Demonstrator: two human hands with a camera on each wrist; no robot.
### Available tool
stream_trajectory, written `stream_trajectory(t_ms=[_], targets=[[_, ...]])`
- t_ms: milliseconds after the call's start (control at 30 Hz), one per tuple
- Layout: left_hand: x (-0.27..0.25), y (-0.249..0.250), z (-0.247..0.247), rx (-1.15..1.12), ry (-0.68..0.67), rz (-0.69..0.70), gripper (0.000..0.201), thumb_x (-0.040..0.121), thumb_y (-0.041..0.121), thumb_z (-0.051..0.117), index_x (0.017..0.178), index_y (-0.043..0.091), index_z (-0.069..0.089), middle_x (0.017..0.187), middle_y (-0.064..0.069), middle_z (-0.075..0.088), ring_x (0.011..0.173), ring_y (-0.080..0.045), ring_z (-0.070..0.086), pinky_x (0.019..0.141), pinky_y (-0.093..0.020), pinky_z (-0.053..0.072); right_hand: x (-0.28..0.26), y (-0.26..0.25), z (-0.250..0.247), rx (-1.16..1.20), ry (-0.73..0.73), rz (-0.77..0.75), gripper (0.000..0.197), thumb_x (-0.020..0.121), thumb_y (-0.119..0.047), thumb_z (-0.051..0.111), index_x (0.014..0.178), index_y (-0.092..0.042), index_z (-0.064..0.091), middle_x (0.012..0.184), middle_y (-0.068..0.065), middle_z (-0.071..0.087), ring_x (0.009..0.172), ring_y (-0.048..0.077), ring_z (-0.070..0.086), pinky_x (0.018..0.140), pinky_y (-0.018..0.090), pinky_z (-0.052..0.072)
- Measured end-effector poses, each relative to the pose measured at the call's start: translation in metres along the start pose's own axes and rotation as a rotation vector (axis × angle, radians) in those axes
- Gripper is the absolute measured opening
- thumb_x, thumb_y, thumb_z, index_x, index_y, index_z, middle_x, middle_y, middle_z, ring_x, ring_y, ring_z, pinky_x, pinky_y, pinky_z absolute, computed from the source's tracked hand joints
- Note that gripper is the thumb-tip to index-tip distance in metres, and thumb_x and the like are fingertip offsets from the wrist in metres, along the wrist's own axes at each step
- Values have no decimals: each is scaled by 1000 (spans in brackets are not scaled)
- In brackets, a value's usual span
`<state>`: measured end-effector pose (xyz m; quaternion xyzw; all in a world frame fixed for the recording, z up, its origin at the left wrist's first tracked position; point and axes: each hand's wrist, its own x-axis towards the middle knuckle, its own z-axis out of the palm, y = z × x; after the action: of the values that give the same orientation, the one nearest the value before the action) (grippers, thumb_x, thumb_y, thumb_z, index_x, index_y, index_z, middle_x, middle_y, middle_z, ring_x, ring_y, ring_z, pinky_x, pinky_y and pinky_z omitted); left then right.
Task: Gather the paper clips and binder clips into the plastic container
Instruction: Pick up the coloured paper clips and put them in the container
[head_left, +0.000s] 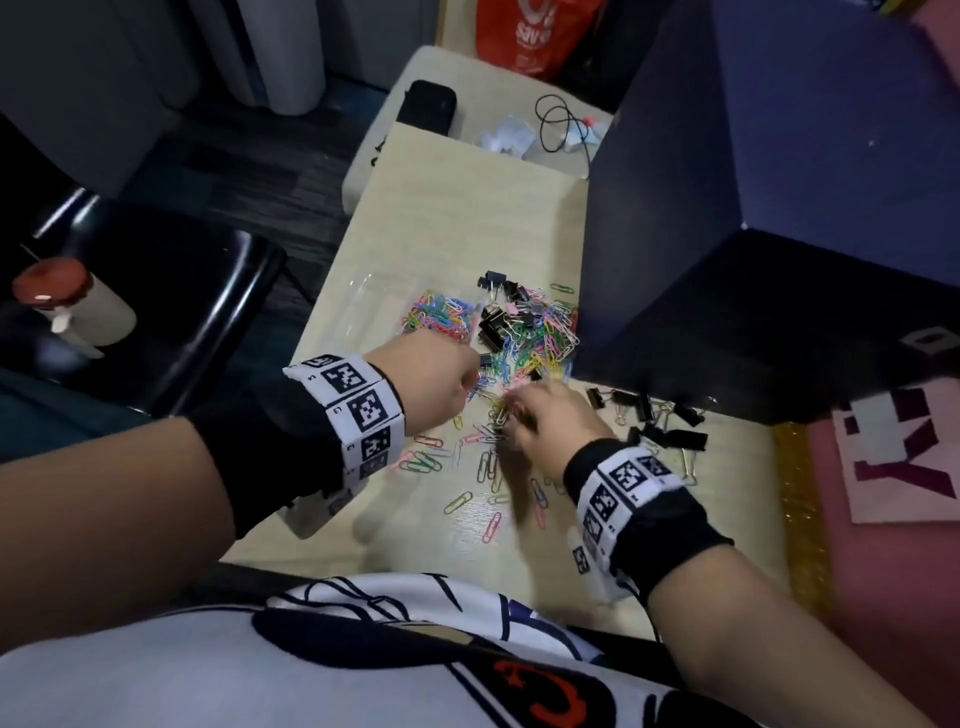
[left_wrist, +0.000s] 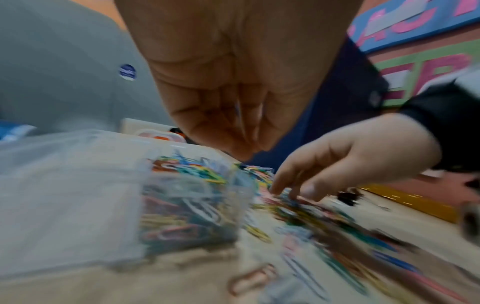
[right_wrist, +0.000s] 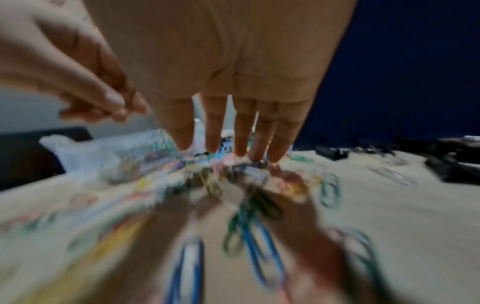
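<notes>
The light was dim and even indoor light, leaving the far left of the room nearly black, with soft shadows under the hands on the pale desk (head_left: 457, 218). Both wrist views were heavily smeared by motion blur, the paper clips (right_wrist: 249, 232) streaking outward near the bottom, and the wide lenses bent straight edges.

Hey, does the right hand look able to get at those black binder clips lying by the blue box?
Probably yes. The binder clips lie on bare table just right of the right hand, whose straight fingers touch the paper clips. Nothing lies between; the blue box stands behind them.
</notes>
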<state>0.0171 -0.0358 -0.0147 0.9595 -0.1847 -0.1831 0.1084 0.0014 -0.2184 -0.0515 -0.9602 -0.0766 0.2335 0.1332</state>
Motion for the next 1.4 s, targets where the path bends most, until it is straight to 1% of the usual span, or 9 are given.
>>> stream_trajectory(t_ms=[100,233,400,600,767,967,1200,1300,1400], targets=[[-7,18,9,232,-224,107,24,90,23,52,111,16,62,107,-7,66,100,-26,60,75,-31,46,-18,8,15,-12,43,-44,33,90,-31,56,123,-27,57,129,-4,47,123,21,38,105,31,35],[-12,25,23,467,-431,141,23,86,10,55,106,7,64,93,-6,63,79,-26,60,61,-29,44,-32,16,19,-11,87,-11,28,92,-26,51,119,-25,59,125,-4,47,120,18,40,101,27,35],[-13,24,36,468,-412,138,34,86,4,55,119,8,51,112,-11,59,96,-30,62,65,-36,47,-34,19,21,-10,114,5,31,93,-24,51,122,-24,57,130,-3,46,124,18,39,104,24,29],[-9,20,44,496,-407,179,27,87,5,53,113,8,59,103,-8,64,90,-27,65,66,-35,51,-35,16,25,-23,141,18,31,91,-23,51,122,-23,57,129,-3,47,122,18,40,102,24,31],[-5,18,43,498,-426,174,25,87,4,53,110,8,63,102,-9,65,83,-25,63,62,-31,47,-29,17,17,-11,146,88,29,94,-34,49,119,-22,59,124,-1,49,120,20,41,100,31,39],[-5,19,44,481,-409,157,23,85,2,54,105,8,65,98,-8,66,79,-26,62,60,-30,46,-27,19,18,13,55,128,58,92,-46,49,143,-25,33,154,-2,21,139,23,21,113,34,23],[-4,19,42,458,-404,147,23,84,1,52,102,7,66,88,-7,62,69,-24,52,59,-27,42,-37,10,15,-42,8,43,48,88,-45,54,132,-25,48,131,-1,42,123,20,37,104,31,35],[-4,21,39,458,-425,142,23,86,2,51,104,6,64,86,-6,56,72,-24,51,61,-27,41,-37,12,8,-70,16,114,52,84,-48,59,130,-26,47,129,0,41,123,21,38,103,35,39],[-3,22,38,442,-432,119,23,86,2,52,106,6,64,89,-7,60,74,-24,52,62,-28,43,-36,16,6,-67,-5,210,71,78,-49,67,137,-26,35,135,1,31,126,25,34,102,39,40]])
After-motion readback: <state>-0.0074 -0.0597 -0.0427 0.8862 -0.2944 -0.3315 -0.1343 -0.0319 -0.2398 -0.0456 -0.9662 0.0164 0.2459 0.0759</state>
